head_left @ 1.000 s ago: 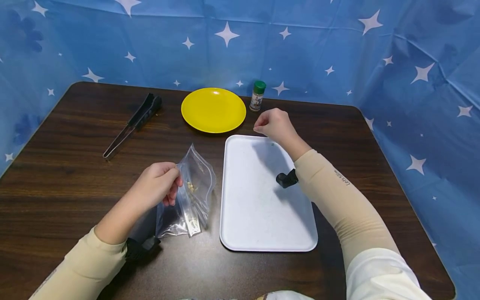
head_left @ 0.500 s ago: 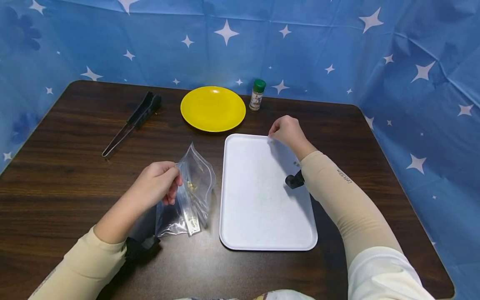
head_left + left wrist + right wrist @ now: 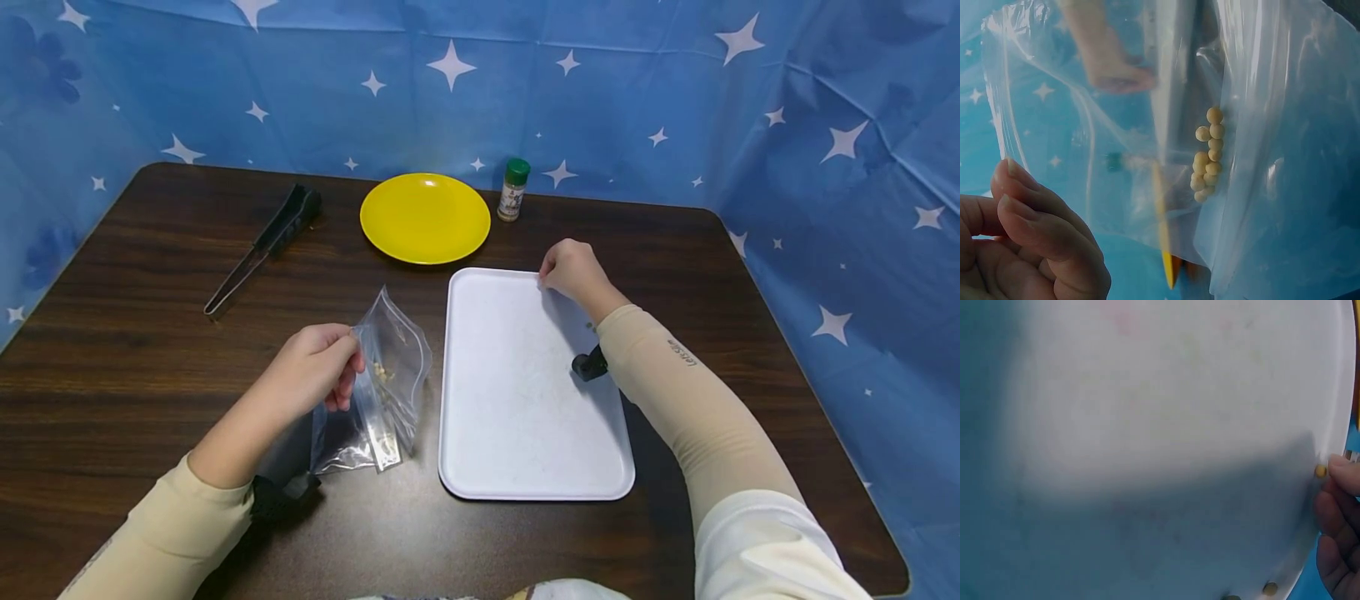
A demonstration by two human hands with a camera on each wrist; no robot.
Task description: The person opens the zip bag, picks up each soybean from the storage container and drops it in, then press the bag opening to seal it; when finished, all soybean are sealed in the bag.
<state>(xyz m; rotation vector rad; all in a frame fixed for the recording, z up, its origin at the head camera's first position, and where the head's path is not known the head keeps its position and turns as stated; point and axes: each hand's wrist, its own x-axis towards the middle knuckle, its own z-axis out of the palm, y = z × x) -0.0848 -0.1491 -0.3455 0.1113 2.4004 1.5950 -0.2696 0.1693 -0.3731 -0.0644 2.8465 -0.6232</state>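
Note:
My left hand (image 3: 318,367) grips the top edge of a clear zip bag (image 3: 390,387) that stands on the dark table. The left wrist view shows several small yellow beads (image 3: 1207,156) clustered inside the bag (image 3: 1272,94), with my left hand (image 3: 1029,231) beside the plastic. My right hand (image 3: 568,268) is curled at the far right corner of the white tray (image 3: 510,433). In the right wrist view its fingertips (image 3: 1342,475) pinch one yellow bead (image 3: 1320,470) just inside the tray's rim (image 3: 1335,394). Two more beads (image 3: 1269,588) lie near that edge.
A yellow plate (image 3: 425,218) sits behind the tray, with a green-capped spice jar (image 3: 513,190) to its right. Black tongs (image 3: 262,246) lie at the back left. A blue starred cloth walls the table on three sides.
My right hand has come back from above the tray's far edge and down to its far right corner. The left hand and the bag have stayed put.

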